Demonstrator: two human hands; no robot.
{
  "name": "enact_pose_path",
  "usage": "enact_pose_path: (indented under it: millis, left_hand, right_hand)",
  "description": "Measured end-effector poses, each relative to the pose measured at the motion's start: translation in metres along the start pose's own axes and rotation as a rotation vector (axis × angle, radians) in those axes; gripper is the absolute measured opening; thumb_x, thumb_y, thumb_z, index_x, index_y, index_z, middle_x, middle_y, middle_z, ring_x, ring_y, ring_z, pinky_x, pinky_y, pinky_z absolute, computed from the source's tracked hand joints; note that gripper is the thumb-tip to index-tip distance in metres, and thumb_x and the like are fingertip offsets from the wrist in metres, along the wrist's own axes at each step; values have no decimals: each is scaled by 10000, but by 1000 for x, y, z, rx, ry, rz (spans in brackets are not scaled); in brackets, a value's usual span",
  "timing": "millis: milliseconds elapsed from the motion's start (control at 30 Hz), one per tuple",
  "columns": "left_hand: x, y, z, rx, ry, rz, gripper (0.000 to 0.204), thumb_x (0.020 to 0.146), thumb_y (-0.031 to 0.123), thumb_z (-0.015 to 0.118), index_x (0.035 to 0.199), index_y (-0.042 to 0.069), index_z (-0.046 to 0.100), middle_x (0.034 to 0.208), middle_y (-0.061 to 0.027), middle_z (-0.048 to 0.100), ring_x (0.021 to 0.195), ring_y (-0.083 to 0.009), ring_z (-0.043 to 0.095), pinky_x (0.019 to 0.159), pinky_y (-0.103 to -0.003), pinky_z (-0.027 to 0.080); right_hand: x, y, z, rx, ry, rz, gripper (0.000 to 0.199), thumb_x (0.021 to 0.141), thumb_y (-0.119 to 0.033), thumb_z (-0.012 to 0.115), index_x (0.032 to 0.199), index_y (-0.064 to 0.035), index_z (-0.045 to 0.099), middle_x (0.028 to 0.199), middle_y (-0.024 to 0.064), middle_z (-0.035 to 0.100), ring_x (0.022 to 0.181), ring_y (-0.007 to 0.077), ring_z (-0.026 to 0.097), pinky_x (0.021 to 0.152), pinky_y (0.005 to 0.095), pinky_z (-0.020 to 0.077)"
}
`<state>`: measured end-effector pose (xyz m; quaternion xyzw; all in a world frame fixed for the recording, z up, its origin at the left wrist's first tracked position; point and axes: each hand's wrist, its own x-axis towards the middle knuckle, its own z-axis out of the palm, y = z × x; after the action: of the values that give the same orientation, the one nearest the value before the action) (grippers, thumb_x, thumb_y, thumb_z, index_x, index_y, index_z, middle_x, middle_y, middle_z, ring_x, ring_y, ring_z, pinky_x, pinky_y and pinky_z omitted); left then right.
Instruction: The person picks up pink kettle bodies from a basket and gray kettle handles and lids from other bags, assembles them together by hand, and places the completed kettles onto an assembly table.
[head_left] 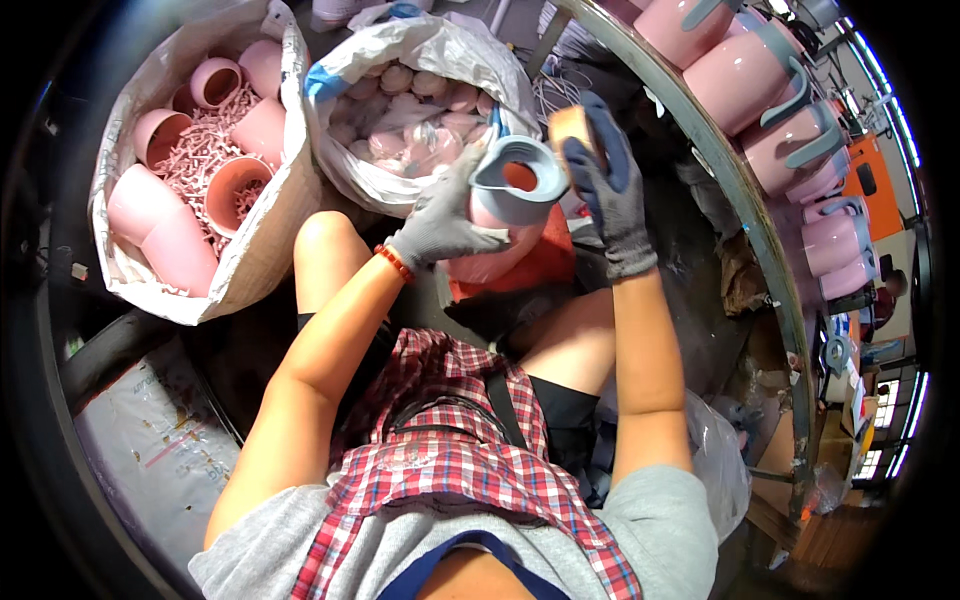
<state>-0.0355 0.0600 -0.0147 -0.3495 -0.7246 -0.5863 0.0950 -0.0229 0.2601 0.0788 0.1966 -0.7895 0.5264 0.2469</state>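
Observation:
My gloved left hand (440, 218) grips a pink pitcher (512, 208) by its side, just below the grey-blue spouted collar. The pitcher is tilted so its round mouth faces up and the orange-red inside shows. On its right, my gloved right hand (618, 195) is closed around a tan-yellow block (570, 132), perhaps a sponge or a piece of wood. This block is close to the collar; whether they touch I cannot tell. Beneath the pitcher is an orange-red surface (535, 262), partly hidden by it.
At the left stands a white woven sack (262, 245) of pink cup-shaped bodies and shavings. Beside it, another white sack (470, 50) holds small pink rounded parts. A curved metal-edged table (735, 165) on the right bears several pink pitchers (745, 80) with grey-blue handles.

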Motion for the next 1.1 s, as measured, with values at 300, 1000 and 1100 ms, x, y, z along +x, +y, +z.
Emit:
enact_pose_path:
  millis: [300, 1000, 1100]
  left_hand:
    - [-41, -22, -79, -554, 692, -309, 554, 812, 38, 639, 1286, 81, 354, 1039, -44, 493, 805, -123, 510, 708, -227, 460]
    - [176, -284, 35, -128, -22, -704, 292, 814, 287, 624, 1062, 139, 578, 926, 5, 594, 841, -146, 538, 696, -293, 462]
    - [203, -328, 46, -55, 10, -799, 256, 832, 276, 603, 1043, 132, 600, 888, 5, 594, 772, -132, 528, 649, -275, 449]
  right_hand:
    - [-80, 135, 30, -827, -148, 7, 664, 725, -439, 720, 1189, -8, 521, 1232, 178, 530, 1089, 373, 515, 932, 441, 408]
    - [-6, 116, -87, 1320, 761, 623, 442, 947, -344, 436, 1253, -27, 474, 1215, 96, 523, 1102, 219, 515, 939, 344, 429]
    - [-9, 124, -66, 847, 733, 591, 461, 934, -322, 498, 1260, 2, 461, 1203, 102, 529, 1067, 197, 532, 896, 318, 448]
